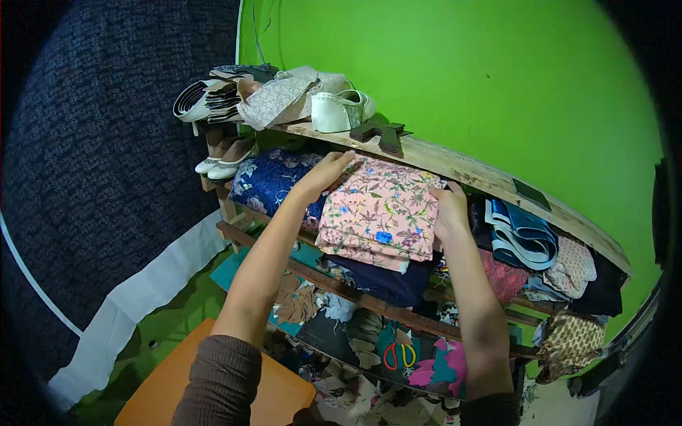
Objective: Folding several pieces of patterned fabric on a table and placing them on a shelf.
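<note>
Pink floral cloth: one folded bundle (pixel 380 206), on the middle tier, between the two hands
Left hand: one bare hand (pixel 330 174), on the cloth's upper left edge; whether its fingers close on it, I cannot tell
Right hand: one bare hand (pixel 452 207), apart from the left, clamped on the cloth's right edge
Wooden shelf: one rack (pixel 455 160), its top plank just beyond the grip
Middle tier: holds one blue floral bundle (pixel 273 181) just left of the grip, one navy cloth (pixel 391 280) beneath it, one blue rolled sheet (pixel 526 238) to its right
Top plank: carries one white shoe-shaped piece (pixel 332 112), beyond the left hand
Lower tier: below the grip, holds one pair of scissors (pixel 403 353) with red and yellow handles, among scraps too jumbled to count
</note>
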The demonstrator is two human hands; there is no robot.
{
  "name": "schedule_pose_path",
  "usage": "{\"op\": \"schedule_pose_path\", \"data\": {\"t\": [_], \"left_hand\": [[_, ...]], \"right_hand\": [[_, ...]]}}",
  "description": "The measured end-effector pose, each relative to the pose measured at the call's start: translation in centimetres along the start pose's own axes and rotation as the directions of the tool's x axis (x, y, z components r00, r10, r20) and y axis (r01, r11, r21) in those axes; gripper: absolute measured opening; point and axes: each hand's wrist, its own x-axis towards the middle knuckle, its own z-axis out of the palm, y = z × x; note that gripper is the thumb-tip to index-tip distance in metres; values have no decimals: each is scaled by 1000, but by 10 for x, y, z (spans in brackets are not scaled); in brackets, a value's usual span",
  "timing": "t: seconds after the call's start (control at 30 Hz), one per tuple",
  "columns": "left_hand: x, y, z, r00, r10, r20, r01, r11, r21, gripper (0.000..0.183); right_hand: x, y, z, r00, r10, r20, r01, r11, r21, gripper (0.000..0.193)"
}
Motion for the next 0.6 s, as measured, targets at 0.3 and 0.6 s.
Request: {"op": "schedule_pose_path", "data": {"t": [0.3, 0.6], "left_hand": [[-104, -24, 10, 468, 800, 376, -650, 23, 759, 65], [-79, -20, 1, 452, 855, 254, -594, 76, 801, 44]], "right_hand": [[44, 15, -13, 986, -154, -65, 159, 984, 78, 31], [-91, 10, -15, 509, -505, 697, 744, -150, -652, 72]]}}
